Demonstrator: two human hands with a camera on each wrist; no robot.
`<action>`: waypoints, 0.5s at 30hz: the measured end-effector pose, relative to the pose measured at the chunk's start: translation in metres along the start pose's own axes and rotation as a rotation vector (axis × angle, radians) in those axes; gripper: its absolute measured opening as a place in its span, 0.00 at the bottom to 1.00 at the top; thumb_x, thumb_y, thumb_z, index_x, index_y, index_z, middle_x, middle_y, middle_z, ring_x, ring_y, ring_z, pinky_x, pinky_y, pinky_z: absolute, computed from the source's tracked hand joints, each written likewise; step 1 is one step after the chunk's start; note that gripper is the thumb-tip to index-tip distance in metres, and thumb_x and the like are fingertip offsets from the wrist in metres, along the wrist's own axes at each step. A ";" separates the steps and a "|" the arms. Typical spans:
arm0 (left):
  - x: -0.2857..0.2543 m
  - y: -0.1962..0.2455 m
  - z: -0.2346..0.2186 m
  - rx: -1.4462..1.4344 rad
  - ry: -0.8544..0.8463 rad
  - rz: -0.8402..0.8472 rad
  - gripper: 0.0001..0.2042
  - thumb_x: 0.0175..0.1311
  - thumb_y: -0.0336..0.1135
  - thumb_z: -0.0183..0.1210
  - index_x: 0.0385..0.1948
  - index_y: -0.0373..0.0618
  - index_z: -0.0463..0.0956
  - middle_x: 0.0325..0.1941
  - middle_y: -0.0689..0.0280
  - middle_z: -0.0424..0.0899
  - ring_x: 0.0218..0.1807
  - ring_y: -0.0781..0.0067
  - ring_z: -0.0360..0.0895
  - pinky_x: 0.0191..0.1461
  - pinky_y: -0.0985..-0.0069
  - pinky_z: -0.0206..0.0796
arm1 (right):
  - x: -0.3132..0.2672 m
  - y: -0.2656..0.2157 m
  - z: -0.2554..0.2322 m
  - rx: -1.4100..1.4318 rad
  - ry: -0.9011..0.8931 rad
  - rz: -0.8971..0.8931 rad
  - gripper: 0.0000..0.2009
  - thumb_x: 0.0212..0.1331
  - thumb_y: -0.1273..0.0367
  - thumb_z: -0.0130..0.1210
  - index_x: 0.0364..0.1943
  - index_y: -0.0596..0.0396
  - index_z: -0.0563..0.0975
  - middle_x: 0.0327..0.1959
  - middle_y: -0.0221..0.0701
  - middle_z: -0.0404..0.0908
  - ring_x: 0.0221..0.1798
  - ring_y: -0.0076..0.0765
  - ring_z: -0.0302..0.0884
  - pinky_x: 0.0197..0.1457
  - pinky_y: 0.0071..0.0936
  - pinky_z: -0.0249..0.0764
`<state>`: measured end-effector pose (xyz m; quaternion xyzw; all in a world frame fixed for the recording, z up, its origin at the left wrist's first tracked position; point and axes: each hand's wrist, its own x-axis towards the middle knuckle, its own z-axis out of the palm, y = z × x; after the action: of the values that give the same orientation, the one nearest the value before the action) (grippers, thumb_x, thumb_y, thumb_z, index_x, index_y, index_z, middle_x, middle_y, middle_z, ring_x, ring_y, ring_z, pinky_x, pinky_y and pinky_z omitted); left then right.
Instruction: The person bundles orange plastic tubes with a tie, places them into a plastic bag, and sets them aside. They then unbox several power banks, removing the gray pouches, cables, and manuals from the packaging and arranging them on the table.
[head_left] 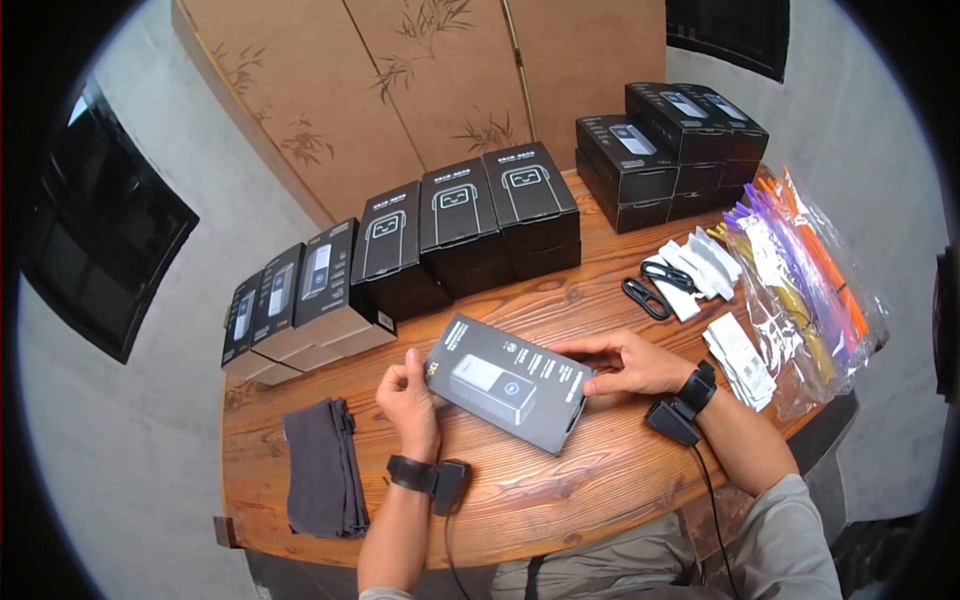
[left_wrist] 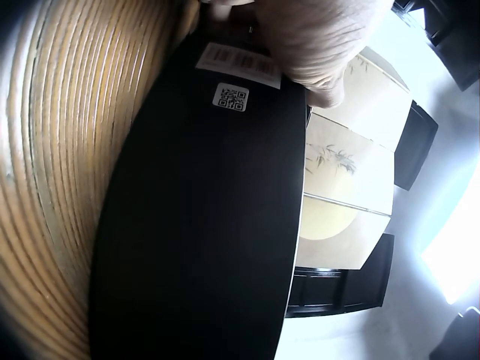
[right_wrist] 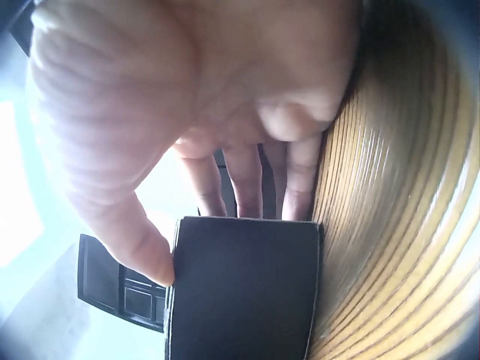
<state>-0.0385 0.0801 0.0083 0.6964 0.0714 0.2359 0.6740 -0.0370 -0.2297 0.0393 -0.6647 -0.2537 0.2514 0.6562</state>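
A dark printed box (head_left: 510,384) with a device picture on its top face is held between both hands over the wooden table. At its left end the left hand (head_left: 408,400) grips the box; the left wrist view shows that hand (left_wrist: 319,37) at the end of a black side (left_wrist: 199,217) bearing a barcode label and a QR sticker. The right hand (head_left: 635,364) holds the right end, thumb on the top edge. In the right wrist view, the right hand's thumb (right_wrist: 139,240) lies on one edge of the box end (right_wrist: 244,289), fingers on the far side.
Black boxes (head_left: 460,215) stand in a row at the back left, with more stacked boxes (head_left: 670,150) at the back right. Dark folded cloths (head_left: 322,468) lie left. Coiled cables (head_left: 648,298), white packets (head_left: 740,360) and plastic-bagged colourful strips (head_left: 800,290) lie right.
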 end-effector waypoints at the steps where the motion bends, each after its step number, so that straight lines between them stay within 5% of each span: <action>1: -0.001 0.001 0.001 0.002 -0.017 0.006 0.21 0.73 0.45 0.55 0.18 0.46 0.69 0.20 0.76 0.70 0.23 0.89 0.60 0.26 0.85 0.54 | 0.000 0.001 0.000 0.004 -0.001 -0.001 0.35 0.54 0.68 0.67 0.68 0.55 0.67 0.67 0.37 0.71 0.69 0.34 0.67 0.74 0.34 0.61; 6: -0.004 0.011 -0.001 -0.010 -0.103 -0.094 0.23 0.75 0.50 0.50 0.17 0.49 0.65 0.20 0.77 0.64 0.24 0.88 0.57 0.28 0.83 0.51 | 0.001 0.000 0.002 -0.021 0.018 -0.001 0.34 0.54 0.68 0.67 0.67 0.55 0.68 0.67 0.37 0.71 0.68 0.34 0.67 0.73 0.33 0.62; 15: -0.004 0.006 0.000 -0.019 -0.067 -0.032 0.24 0.77 0.53 0.41 0.17 0.53 0.58 0.20 0.77 0.59 0.25 0.86 0.53 0.29 0.81 0.50 | -0.001 -0.001 0.003 0.057 0.082 0.019 0.31 0.55 0.70 0.65 0.66 0.56 0.70 0.64 0.37 0.74 0.66 0.33 0.69 0.71 0.30 0.64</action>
<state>-0.0430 0.0779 0.0131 0.6963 0.0578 0.2021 0.6863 -0.0400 -0.2280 0.0401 -0.6580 -0.2130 0.2370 0.6823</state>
